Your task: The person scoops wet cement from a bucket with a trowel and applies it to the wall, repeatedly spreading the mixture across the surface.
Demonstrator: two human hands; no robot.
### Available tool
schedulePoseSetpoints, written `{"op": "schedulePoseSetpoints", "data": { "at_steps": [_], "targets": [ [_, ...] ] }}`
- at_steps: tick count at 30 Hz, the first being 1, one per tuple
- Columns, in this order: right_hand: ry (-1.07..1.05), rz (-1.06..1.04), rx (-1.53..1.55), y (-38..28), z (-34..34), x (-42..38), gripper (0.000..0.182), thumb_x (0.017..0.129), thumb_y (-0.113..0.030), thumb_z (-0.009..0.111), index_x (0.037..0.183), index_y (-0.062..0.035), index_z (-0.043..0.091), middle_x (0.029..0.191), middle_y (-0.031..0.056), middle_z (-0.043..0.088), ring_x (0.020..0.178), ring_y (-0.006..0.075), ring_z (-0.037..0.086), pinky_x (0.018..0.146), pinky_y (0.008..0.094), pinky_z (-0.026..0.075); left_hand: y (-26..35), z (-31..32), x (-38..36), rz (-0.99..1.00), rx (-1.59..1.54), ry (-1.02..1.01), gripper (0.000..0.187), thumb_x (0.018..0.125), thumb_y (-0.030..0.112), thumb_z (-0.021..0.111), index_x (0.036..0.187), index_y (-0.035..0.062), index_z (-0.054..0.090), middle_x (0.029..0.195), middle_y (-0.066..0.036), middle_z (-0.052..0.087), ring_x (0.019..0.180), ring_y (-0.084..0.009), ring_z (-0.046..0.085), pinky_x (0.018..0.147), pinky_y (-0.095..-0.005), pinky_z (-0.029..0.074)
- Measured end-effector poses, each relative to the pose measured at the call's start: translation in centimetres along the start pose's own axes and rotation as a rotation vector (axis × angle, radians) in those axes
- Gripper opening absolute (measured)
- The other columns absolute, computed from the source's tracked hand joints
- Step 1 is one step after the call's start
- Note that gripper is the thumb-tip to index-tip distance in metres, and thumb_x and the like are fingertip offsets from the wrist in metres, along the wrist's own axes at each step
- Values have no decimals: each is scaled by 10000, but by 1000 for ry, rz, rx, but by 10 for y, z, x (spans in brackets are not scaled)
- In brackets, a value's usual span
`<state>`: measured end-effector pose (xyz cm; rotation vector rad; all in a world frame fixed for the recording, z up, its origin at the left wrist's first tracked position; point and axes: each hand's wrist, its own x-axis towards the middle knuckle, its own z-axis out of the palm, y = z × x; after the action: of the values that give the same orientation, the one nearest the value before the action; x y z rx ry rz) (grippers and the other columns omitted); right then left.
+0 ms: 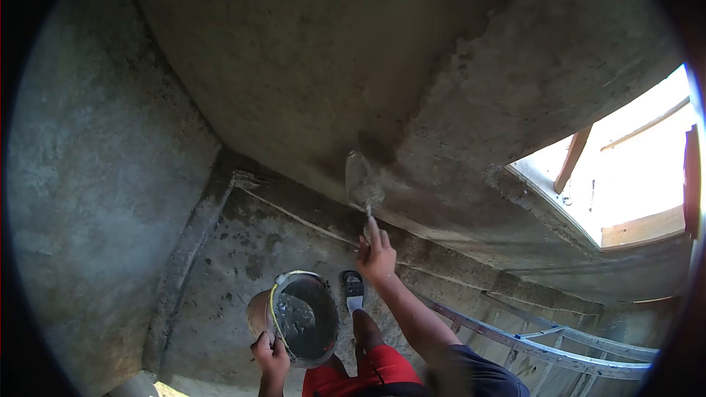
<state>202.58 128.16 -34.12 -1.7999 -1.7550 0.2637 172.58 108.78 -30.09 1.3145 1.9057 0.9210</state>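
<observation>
My right hand [378,254] is closed round the handle of a trowel [362,180], its index finger stretched along toward the blade. The grey-smeared blade points up and lies close against the concrete wall [316,88], beside a darker damp patch. Lower left, my left hand [271,355] grips the near rim of a bucket [259,312], fingers at its edge. Wet grey mortar [309,323] fills part of the bucket, with a lighter lump on its surface. A pale yellow handle runs along the rim.
An aluminium ladder [544,351] lies across the lower right. A bright window opening [640,176] with wooden pieces is at the right. A concrete ledge [309,209] runs along the wall's foot. My sandalled foot [353,287] stands on the stained floor [220,287].
</observation>
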Motion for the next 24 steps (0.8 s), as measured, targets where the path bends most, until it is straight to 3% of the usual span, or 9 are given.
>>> {"op": "schedulePoseSetpoints", "data": {
  "at_steps": [1,3,6,9,15,17,19,21,24],
  "targets": [
    [8,-6,6,-12,-12,16,669,920,-94,616,1549,-110,388,1074,252,639,784,476,654,631,531,559,1,-2,2,-14,-20,8,250,785,6,644,665,24,425,560,-169,496,476,-354,514,493,-444,381],
    [263,-104,10,-28,-26,66,632,917,-71,620,1521,-93,435,1063,233,645,778,460,657,624,526,549,4,-11,0,-17,-4,8,249,785,5,644,666,20,426,559,-171,494,474,-354,515,492,-444,382],
    [288,-44,-54,-16,-16,119,622,927,-89,616,1521,-96,430,1067,227,650,789,457,659,629,524,555,7,-19,9,8,9,18,246,784,2,643,668,15,426,558,-177,491,471,-354,518,490,-439,385],
    [272,-82,-123,22,25,118,685,902,-114,641,1546,-147,411,1006,220,626,716,435,649,573,494,560,1,-22,12,43,27,30,246,783,-3,637,666,12,421,557,-180,480,460,-349,501,483,-433,374],
    [-10,222,-140,32,60,1,688,911,-152,643,1552,-204,397,1034,260,649,824,484,658,705,555,567,-10,-36,19,25,24,34,241,783,-11,614,667,9,404,565,-177,431,465,-324,403,480,-432,316],
    [-57,213,66,26,42,-33,618,951,-123,613,1535,-176,418,1085,258,665,887,482,659,735,549,552,-6,-45,19,37,14,48,239,784,-10,609,671,7,399,569,-175,421,476,-320,384,484,-433,303],
    [-106,234,78,5,8,-52,628,947,-184,631,1536,-169,415,1038,279,682,895,490,664,778,528,554,9,-52,24,25,-34,121,298,805,6,636,693,0,360,594,-147,330,541,-254,291,514,-440,251],
    [-202,326,224,-28,-38,-53,581,940,-187,648,1492,-128,476,1025,280,693,919,478,674,801,514,555,16,-65,28,33,-16,129,311,815,16,655,699,-10,367,596,-160,341,534,-263,311,519,-440,259],
    [-343,277,219,-66,-99,-40,578,908,-206,694,1439,-56,518,1048,285,697,941,474,678,828,491,553,36,-78,39,70,7,201,196,787,-7,620,704,-17,442,589,-198,439,508,-351,416,505,-448,333]
  ]
}}
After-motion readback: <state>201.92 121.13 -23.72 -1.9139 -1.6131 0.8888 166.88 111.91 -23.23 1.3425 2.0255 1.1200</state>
